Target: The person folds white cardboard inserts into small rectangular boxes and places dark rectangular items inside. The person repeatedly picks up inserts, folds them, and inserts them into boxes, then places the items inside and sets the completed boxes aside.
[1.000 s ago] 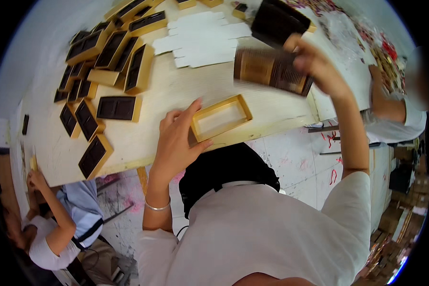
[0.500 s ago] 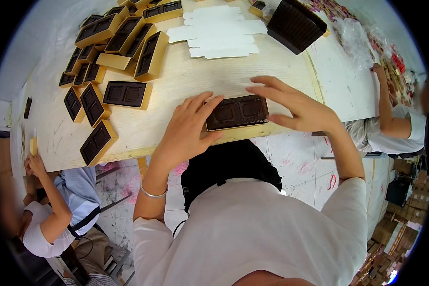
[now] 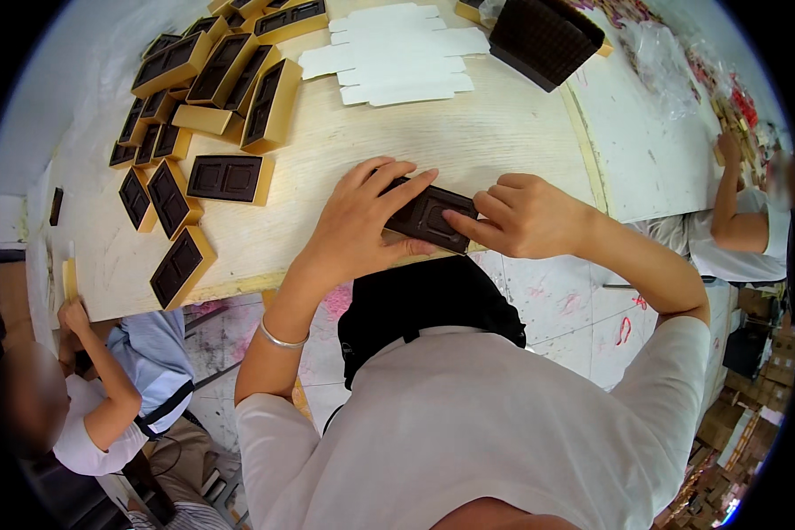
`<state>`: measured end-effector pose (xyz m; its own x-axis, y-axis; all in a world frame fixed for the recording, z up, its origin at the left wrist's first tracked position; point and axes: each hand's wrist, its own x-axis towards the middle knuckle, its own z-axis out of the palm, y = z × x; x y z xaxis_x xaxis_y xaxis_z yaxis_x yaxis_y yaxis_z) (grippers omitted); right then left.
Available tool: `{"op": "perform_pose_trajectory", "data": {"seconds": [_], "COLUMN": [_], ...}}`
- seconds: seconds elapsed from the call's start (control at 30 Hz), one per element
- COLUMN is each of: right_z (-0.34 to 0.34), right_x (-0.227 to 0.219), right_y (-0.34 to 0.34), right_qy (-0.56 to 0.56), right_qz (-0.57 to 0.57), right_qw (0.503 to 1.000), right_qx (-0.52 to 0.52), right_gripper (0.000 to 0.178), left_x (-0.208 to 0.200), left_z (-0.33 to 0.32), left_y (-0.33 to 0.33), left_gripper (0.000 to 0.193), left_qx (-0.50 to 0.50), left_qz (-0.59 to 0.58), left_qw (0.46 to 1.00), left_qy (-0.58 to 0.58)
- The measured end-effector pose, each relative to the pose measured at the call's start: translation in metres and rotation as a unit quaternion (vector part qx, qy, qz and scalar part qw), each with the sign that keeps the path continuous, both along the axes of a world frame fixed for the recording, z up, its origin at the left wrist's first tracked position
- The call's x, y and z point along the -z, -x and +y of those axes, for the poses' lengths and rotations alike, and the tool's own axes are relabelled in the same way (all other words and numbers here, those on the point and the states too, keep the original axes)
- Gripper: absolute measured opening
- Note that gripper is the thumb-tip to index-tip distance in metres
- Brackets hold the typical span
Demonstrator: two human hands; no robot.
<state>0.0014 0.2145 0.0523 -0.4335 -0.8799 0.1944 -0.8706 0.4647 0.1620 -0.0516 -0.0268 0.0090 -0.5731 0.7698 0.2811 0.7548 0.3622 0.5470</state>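
Observation:
A gold box with a dark brown insert tray [image 3: 433, 217] lies flat at the near edge of the pale wooden table [image 3: 495, 132]. My left hand [image 3: 358, 216] lies spread over its left part, fingers pressing down on the insert. My right hand [image 3: 521, 215] presses its right end with the fingertips. Both hands touch the box from above; its gold rim is mostly hidden under them.
Several finished gold boxes with dark inserts [image 3: 230, 177] crowd the table's left and far left. Flat white card blanks [image 3: 397, 53] lie at the far middle, a stack of dark trays [image 3: 543, 37] beyond. One person sits at the lower left [image 3: 106, 406], another at the right [image 3: 742, 221].
One second ago my right hand carried the dark insert toward the empty gold box held by my left. Now the insert sits in the box and both hands press on it.

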Motion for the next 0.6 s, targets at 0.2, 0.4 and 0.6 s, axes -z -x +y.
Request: {"op": "perform_pose_trajectory", "data": {"seconds": [0.2, 0.4, 0.6], "right_z": [0.004, -0.002, -0.001], "right_x": [-0.001, 0.012, 0.013], "right_y": [0.021, 0.019, 0.007], "right_qy": [0.148, 0.048, 0.081], "right_qz": [-0.257, -0.077, -0.136], "right_qw": [0.955, 0.996, 0.986], "right_qx": [-0.003, -0.014, 0.048], "right_gripper": [0.035, 0.034, 0.054], "left_x": [-0.003, -0.003, -0.009], "left_z": [0.002, 0.0, 0.003], "left_y": [0.002, 0.008, -0.006], "left_gripper": [0.07, 0.077, 0.086], "left_qx": [0.006, 0.031, -0.049], "left_qz": [0.01, -0.039, 0.133], "left_qw": [0.999, 0.998, 0.98], "left_qy": [-0.039, -0.025, 0.14]}}
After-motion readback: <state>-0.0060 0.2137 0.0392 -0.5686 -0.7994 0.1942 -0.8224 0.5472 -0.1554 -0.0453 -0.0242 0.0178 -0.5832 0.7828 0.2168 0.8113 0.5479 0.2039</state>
